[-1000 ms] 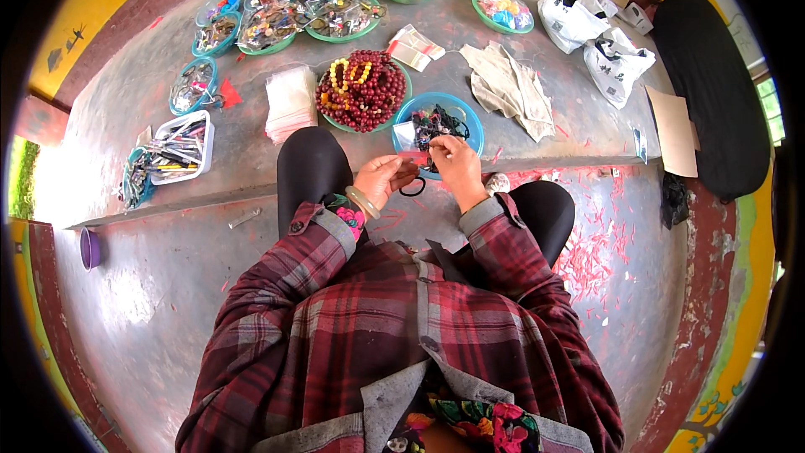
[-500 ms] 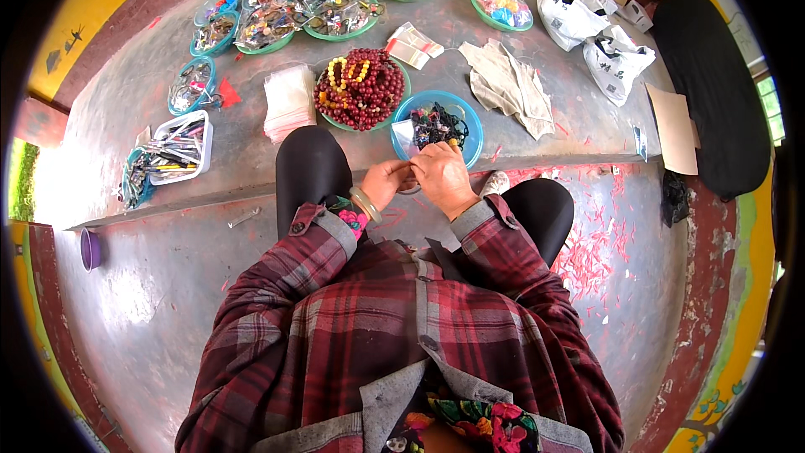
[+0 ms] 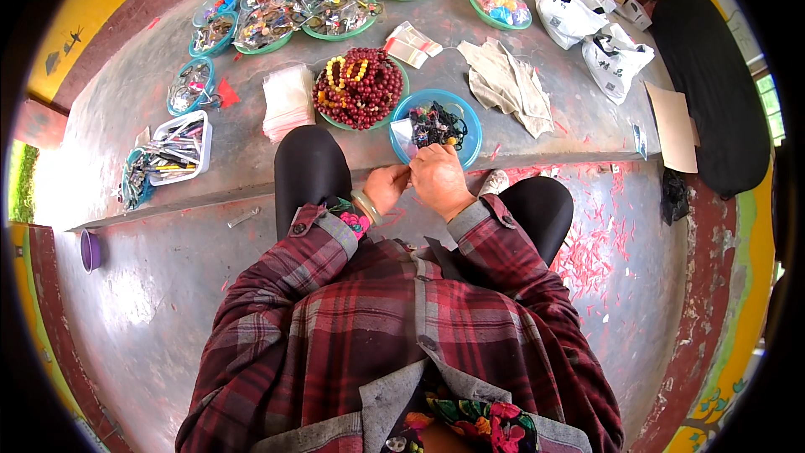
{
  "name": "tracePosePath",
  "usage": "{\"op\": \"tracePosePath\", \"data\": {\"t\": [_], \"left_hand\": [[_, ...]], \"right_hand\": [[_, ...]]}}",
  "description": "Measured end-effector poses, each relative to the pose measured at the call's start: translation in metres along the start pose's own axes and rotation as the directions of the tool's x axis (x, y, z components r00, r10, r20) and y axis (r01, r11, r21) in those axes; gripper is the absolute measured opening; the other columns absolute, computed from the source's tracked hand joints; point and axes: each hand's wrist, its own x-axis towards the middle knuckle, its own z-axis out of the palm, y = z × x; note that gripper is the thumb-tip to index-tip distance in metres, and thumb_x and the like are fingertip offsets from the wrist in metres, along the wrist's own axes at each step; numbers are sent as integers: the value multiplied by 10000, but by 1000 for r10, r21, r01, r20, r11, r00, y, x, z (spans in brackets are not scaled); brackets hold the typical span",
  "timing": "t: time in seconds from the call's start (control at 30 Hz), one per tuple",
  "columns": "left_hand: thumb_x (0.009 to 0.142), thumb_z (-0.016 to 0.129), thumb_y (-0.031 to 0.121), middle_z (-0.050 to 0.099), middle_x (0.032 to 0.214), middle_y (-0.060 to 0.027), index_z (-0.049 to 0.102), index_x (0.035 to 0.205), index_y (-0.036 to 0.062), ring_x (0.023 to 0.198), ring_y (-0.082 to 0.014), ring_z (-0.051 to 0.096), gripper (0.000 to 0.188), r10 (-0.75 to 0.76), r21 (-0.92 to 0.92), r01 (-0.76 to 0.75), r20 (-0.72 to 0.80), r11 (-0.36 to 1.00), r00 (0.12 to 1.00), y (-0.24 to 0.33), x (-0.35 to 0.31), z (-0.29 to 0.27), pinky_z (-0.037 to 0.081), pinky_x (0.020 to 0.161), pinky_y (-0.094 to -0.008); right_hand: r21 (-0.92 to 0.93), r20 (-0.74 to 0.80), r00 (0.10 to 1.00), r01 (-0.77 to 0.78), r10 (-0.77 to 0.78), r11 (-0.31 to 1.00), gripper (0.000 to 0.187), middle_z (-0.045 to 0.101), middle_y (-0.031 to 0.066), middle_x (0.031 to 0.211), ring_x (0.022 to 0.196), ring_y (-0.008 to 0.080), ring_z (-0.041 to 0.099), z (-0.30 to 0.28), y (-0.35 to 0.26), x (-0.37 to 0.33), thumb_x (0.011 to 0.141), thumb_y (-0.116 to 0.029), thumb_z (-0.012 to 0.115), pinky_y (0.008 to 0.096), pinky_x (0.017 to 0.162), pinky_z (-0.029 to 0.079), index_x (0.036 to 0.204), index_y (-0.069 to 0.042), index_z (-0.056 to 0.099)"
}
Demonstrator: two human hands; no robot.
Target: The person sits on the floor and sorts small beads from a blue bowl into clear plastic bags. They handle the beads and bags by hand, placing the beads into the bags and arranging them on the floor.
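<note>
The left hand (image 3: 386, 185) and the right hand (image 3: 440, 180) met at the near side of a blue basin (image 3: 477, 144), their fingertips bunched closely together. The grip was thus drawn in on one small spot, but the fingers and knuckles covered it, and I could not tell whether anything was clamped there. Just beyond the grip, inside the basin, lay a loose tangle of black cords (image 3: 438, 123) with small coloured bits among it, and a pale square packet (image 3: 402, 132) sat at its left. From this the handwork looked under way rather than complete: the fingers were engaged at one point, while a good share of the cords was left in the basin. Beyond the grip and to its left, a heap of dark red beads (image 3: 377, 92) with some yellow ones seemed untouched for now, and a stack of clear bags (image 3: 288, 102) lay left of that. Beyond and to the right of the grip, a pale cloth (image 3: 506, 85) was spread on the concrete platform (image 3: 587, 122). Far beyond to the left, basins such as a green one (image 3: 337, 37) held pieces that appeared already bagged, whereas the cords nearest the grip lay loose. On the floor to its right, red scraps (image 3: 587, 252) were scattered thickly.
</note>
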Motion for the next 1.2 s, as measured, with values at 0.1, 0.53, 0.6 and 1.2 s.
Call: {"op": "tracePosePath", "data": {"t": [0.1, 0.53, 0.6, 1.2], "left_hand": [[824, 488, 111, 627, 860, -174, 568, 1046, -1, 796, -239, 630, 261, 39, 84, -38, -13, 996, 999, 8, -1, -3, 477, 705, -318], [818, 469, 98, 628, 876, -183, 556, 1056, -19, 805, -231, 637, 279, 6, -24, -5, 18, 1000, 1000, 3, 0, -1, 486, 721, -300], [817, 467, 93, 626, 883, -185, 555, 1060, -19, 816, -230, 636, 281, 20, 44, -22, 28, 999, 999, 6, 0, -3, 486, 726, -299], [835, 453, 57, 637, 895, -155, 544, 1088, -30, 817, -186, 629, 283, 17, -44, -14, 49, 999, 999, -1, 0, 1, 483, 737, -277]], "right_hand": [[37, -53, 998, -14, 16, 999, 72, 519, 51, 684, 745, 238, 514, -2, -2, 1, 642, -137, 576, 372, 681, 394, 600, -81, 560], [100, -33, 996, -82, 86, 992, 121, 544, 62, 736, 764, 256, 520, 2, 1, -2, 700, -161, 549, 406, 674, 389, 622, -75, 581], [87, -26, 996, -82, 84, 993, 122, 544, 60, 737, 763, 255, 520, 1, 0, -2, 702, -159, 546, 406, 673, 389, 618, -76, 580], [155, -8, 989, -143, 146, 978, 127, 555, 63, 710, 747, 264, 532, -1, 3, -2, 684, -151, 550, 404, 677, 396, 592, -70, 583]]}}
